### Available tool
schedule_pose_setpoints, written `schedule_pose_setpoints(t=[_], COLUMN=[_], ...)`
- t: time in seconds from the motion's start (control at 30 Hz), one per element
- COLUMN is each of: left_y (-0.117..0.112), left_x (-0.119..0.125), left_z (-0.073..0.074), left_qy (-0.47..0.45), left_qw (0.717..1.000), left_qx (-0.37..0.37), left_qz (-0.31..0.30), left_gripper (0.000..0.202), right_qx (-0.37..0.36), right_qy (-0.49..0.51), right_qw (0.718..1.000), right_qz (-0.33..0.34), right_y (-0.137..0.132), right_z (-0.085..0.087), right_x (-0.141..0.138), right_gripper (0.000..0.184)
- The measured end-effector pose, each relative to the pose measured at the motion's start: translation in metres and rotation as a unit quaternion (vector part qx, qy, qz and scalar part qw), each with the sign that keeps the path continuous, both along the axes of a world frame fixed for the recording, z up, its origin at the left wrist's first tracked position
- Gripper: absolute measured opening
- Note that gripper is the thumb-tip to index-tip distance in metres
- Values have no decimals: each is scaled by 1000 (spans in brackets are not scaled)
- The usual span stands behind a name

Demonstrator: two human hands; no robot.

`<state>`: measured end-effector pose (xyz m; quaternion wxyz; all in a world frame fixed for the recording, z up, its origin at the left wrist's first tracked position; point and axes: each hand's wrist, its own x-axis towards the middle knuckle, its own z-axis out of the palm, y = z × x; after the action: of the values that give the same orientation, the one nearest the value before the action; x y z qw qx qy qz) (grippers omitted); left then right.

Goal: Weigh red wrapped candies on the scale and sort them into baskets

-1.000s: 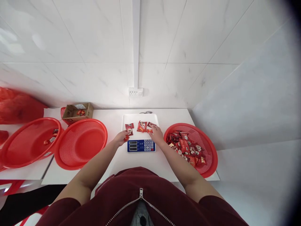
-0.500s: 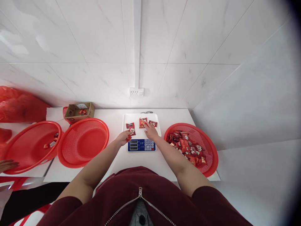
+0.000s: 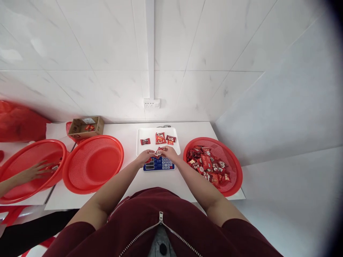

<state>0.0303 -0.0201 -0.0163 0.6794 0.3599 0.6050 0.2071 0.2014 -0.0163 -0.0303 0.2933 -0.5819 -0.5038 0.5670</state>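
Observation:
Over the front of a digital scale, my left hand and my right hand both pinch a red snack packet with white print, one at each side. Another bit of red wrapper shows under my left fingers, partly hidden. On the scale's white pan lie several small red packets: a dark red packet at the left, a larger red packet in the middle and a dark packet at the right. My right forearm and fingers cover part of the blue keypad.
Right of the scale stands a red basket with many packets. To the left are a red basket and another red basket, where a co-worker's hand reaches in. Behind sit a cardboard box and a red bag.
My hands have come together, and the right hand has left the pan to grip the packet's other side. A small packet now lies by the right one. The co-worker's hand has reached further into the basket.

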Motion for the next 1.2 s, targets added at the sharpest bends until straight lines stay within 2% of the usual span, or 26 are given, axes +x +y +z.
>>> schedule_pose_setpoints(t=[0.13,0.3,0.4,0.5,0.67,0.8,0.93,1.07,1.2], left_y=[2,2,0,-3,-6,-7,-8,-9,-7], left_x=[-5,-14,-13,-8,2,6,8,8,9], left_z=[3,8,10,12,12,14,18,21,23], left_qy=[9,-19,-58,-110,-157,-175,-190,-187,-195], left_qw=[999,997,993,988,978,972,973,974,972], left_qx=[-9,-21,-24,-13,35,63,61,48,31], left_qz=[36,75,95,107,134,142,121,118,127], left_gripper=[19,15,16,25,35,32,30,19,14], right_qx=[-36,-53,-64,-89,-125,-122,-101,-88,-65], right_qy=[39,44,45,81,160,185,187,178,173], right_qw=[996,993,994,992,978,975,977,980,982], right_qz=[-75,-97,-76,-24,48,34,-11,-30,-30], right_y=[4,2,-2,-8,-19,-23,-22,-20,-19], right_z=[-4,0,4,11,25,30,29,30,37], right_x=[11,18,17,10,-4,-7,-4,1,6], right_gripper=[31,45,37,31,44,54,43,27,25])
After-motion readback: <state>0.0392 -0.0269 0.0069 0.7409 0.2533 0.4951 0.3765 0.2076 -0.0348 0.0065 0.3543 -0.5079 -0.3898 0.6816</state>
